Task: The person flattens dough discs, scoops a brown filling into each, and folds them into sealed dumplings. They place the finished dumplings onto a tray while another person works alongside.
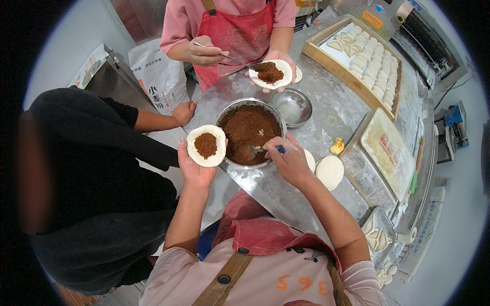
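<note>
On the palm of my left hand (196, 172) rests a round white dough wrapper (189, 147), with a mound of brown crumbly filling (206, 145) at its middle. My right hand (286, 157) grips a spoon (250, 153), whose bowl dips into the brown filling in a steel bowl (281, 114). Only part of the spoon's handle shows between my fingers. Beside my right wrist, flat dough rounds (330, 173) lie on the metal table. Just beyond the filling bowl stands a smaller steel bowl (293, 107).
Across the table (329, 118), a co-worker's hand (281, 57) holds a filled wrapper (283, 78). Another person in black (115, 191) stands at my left. A wooden tray (352, 78) of shaped dough pieces and a lidded box (388, 153) occupy the right side. A flour sack (160, 76) stands behind.
</note>
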`<state>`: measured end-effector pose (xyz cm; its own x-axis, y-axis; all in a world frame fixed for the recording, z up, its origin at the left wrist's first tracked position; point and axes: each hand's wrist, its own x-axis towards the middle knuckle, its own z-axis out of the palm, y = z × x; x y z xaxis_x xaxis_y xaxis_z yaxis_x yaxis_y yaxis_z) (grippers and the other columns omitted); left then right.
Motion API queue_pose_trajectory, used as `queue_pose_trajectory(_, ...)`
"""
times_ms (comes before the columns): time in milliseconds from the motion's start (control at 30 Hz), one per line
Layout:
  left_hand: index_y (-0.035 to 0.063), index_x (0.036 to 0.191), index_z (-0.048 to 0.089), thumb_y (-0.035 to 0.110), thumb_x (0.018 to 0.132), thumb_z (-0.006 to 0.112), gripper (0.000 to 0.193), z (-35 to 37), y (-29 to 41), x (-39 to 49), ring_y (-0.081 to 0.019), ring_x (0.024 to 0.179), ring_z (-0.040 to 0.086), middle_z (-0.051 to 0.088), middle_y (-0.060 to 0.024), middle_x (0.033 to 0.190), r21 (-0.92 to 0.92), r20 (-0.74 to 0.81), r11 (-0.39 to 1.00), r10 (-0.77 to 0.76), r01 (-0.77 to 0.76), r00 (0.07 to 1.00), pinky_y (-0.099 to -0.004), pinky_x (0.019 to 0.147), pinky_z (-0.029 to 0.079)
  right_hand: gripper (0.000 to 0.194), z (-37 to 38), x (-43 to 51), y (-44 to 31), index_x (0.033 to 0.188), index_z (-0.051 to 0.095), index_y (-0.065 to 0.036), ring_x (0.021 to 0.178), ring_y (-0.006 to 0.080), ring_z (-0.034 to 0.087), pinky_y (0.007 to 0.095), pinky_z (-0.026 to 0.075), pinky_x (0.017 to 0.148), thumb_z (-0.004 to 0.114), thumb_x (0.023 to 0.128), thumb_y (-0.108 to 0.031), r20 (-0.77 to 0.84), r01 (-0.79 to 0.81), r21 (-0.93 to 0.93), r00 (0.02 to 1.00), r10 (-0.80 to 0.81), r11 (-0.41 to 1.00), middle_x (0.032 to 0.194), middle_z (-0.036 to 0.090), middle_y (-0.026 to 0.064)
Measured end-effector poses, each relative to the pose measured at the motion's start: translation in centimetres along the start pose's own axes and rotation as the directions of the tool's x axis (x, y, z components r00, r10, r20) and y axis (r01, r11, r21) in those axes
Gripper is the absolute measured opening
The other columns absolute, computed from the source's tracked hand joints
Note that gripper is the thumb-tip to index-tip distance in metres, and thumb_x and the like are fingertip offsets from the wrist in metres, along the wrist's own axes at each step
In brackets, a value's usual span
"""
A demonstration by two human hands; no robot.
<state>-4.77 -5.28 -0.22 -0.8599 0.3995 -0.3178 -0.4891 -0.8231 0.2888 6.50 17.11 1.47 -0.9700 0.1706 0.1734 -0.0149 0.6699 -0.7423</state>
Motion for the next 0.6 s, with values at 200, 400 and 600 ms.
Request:
queue_pose_trajectory(200, -0.0003, 0.137, 0.043, 0.048, 0.099, 0.039, 0.061, 0.1, -0.1, 0.0, -0.0418, 0.128, 0.049, 0.049, -0.0233, 0.139, -0.014, -0.006, 1.0, -0.008, 0.008, 1.0, -0.0621, 0.108, 0.039, 0.02, -0.2, -0.3, 0.0, 0.097, 0.064, -0.009, 0.093, 0.0321, 0.066, 0.0498, 0.029, 0.113, 0.05, 0.098, -0.024, -0.005, 0.047, 0.002, 0.999, -0.047, 0.999, 0.09, 0.07, 0.0102)
queue_pose_trajectory(400, -0.0001, 0.136, 0.044, 0.048, 0.099, 0.039, 0.061, 0.1, 0.0, 0.0, -0.0419, 0.128, 0.049, 0.05, -0.023, 0.138, -0.023, -0.006, 1.0, -0.013, 0.013, 1.0, -0.0619, 0.108, 0.038, 0.022, -0.1, -0.3, 0.4, 0.096, 0.063, -0.008, 0.089, 0.0321, 0.066, 0.0478, 0.032, 0.112, 0.049, 0.098, -0.025, -0.018, 0.003, -0.038, 1.0, -0.004, 0.999, 0.084, 0.07, 0.0113)
queue_pose_trajectory(600, 0.0005, 0.136, 0.045, 0.048, 0.099, 0.039, 0.061, -0.2, 0.1, 0.0, -0.0419, 0.128, 0.049, 0.05, -0.0231, 0.138, -0.027, -0.003, 1.0, -0.015, 0.015, 1.0, -0.0623, 0.108, 0.038, 0.024, -0.5, -0.5, 0.0, 0.094, 0.063, -0.009, 0.083, 0.0298, 0.068, 0.046, 0.035, 0.11, 0.047, 0.098, -0.027, -0.046, -0.152, 0.084, 0.987, 0.156, 0.985, 0.075, 0.07, 0.0076)
